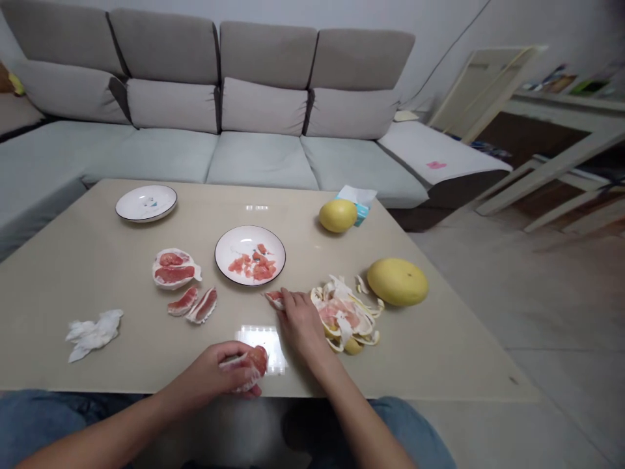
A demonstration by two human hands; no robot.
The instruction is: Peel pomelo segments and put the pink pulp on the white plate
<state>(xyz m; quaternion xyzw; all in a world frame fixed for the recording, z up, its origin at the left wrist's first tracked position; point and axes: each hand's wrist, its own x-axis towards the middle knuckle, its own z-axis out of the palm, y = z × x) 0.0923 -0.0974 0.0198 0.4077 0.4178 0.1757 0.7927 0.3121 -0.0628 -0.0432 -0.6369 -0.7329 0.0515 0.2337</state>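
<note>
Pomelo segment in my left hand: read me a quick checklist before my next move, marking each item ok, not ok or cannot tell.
1. Left hand has hold of the pomelo segment: ok.
2. Segment free of white membrane: not ok, membrane still covers part of it.
3. Right hand pinching the pink pomelo piece: ok.
4. Right hand apart from the peel pile: cannot tell, they sit very close.
5. White plate with pink flesh ahead of both hands: ok.

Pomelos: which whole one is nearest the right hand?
The bigger yellow pomelo, just past the peel pile; the other pomelo sits farther back, by the tissue packet.
</note>
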